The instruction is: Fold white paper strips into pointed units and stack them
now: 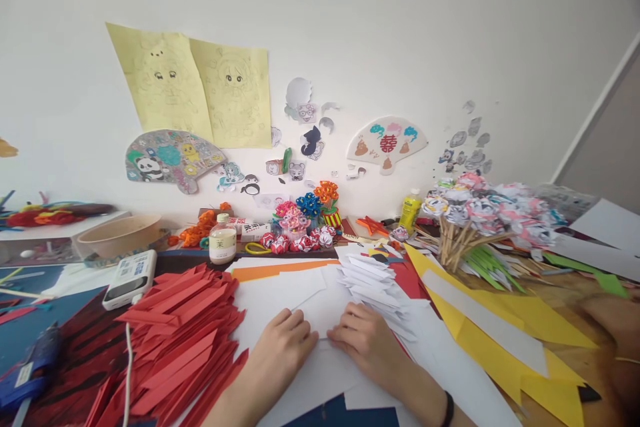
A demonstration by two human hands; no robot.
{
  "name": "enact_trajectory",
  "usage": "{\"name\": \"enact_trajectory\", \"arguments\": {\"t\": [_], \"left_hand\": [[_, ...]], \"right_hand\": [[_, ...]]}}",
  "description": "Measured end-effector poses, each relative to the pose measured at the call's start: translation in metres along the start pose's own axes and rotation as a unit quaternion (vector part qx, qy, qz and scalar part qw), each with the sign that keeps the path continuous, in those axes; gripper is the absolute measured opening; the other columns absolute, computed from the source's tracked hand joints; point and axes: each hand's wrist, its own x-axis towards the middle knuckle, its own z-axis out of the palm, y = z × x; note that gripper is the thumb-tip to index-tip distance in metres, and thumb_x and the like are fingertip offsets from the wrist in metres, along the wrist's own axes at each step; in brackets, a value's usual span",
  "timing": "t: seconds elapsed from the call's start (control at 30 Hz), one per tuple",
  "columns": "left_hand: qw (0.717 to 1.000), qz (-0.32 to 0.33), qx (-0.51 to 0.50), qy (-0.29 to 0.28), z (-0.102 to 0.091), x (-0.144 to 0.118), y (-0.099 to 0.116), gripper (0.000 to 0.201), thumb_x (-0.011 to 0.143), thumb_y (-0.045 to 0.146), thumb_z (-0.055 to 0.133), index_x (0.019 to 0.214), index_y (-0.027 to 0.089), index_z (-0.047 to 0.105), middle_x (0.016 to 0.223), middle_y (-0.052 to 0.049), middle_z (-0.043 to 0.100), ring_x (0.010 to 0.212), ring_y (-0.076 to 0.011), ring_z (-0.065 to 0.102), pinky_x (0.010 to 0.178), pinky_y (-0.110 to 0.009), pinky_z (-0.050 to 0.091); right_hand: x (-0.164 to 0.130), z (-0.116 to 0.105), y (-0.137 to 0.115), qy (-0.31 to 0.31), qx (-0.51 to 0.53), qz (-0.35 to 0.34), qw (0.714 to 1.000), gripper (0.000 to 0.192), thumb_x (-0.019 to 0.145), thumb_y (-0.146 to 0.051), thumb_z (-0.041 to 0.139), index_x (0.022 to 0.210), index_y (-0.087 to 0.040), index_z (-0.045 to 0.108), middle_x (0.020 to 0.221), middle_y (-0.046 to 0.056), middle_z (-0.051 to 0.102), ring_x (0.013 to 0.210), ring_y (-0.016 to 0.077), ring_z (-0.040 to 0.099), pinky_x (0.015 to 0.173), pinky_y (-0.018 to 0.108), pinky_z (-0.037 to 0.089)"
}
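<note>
Your left hand (pixel 280 347) and right hand (pixel 367 340) lay palm-down, side by side, fingers curled and pressing a white paper sheet (pixel 320 310) flat on the worktop (pixel 565 290), near centre. A red strip pile (pixel 180 340) crowded the left; folded white pieces (pixel 373 283) sat just beyond your right hand, yellow paper (pixel 520 340) further right.

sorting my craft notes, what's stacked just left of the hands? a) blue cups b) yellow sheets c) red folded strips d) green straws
c: a pile of red folded strips lies beside the left hand, while both hands press on white paper; the right hand sits by the white folded pieces.
</note>
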Motion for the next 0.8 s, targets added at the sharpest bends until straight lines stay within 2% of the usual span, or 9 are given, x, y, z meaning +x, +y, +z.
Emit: {"name": "enact_trajectory", "arguments": {"t": [0.2,0.4,0.6,0.8], "left_hand": [[1.000,0.006,0.011,-0.008,0.000,0.001,0.001,0.007,0.089,0.021,0.055,0.083,0.018,0.056,0.074,0.000,0.057,0.072,-0.0178,0.047,0.063,-0.032,0.030],[1.000,0.008,0.010,-0.004,0.004,0.001,0.001,0.010,0.090,0.020,0.053,0.081,0.017,0.056,0.076,0.000,0.057,0.073,-0.0173,0.046,0.063,-0.032,0.029],[1.000,-0.001,-0.026,0.015,0.007,0.000,-0.007,0.010,0.089,0.023,0.054,0.083,0.020,0.061,0.070,0.001,0.055,0.072,-0.0171,0.044,0.063,-0.032,0.027],[0.997,-0.020,-0.061,0.036,0.013,-0.001,-0.011,0.012,0.088,0.022,0.056,0.082,0.024,0.066,0.068,0.000,0.055,0.072,-0.0169,0.043,0.062,-0.031,0.025]], "right_hand": [[0.000,0.001,0.001,-0.009,-0.026,-0.003,1.000,0.017,0.090,-0.014,0.052,0.080,-0.020,0.064,0.071,0.001,0.061,0.074,0.0171,0.049,0.064,0.030,0.031],[-0.001,0.001,-0.002,-0.029,-0.027,-0.028,0.999,0.018,0.092,-0.012,0.046,0.097,-0.020,0.062,0.088,0.003,0.063,0.082,0.0173,0.049,0.068,0.030,0.033],[0.000,0.001,-0.001,-0.044,-0.039,-0.023,0.998,0.022,0.091,-0.010,0.045,0.085,-0.019,0.064,0.075,0.001,0.062,0.075,0.0165,0.047,0.065,0.031,0.030],[-0.002,-0.003,-0.002,-0.029,-0.005,0.027,0.999,0.024,0.090,-0.013,0.050,0.086,-0.026,0.069,0.068,-0.001,0.066,0.072,0.0167,0.047,0.065,0.032,0.030]]}}
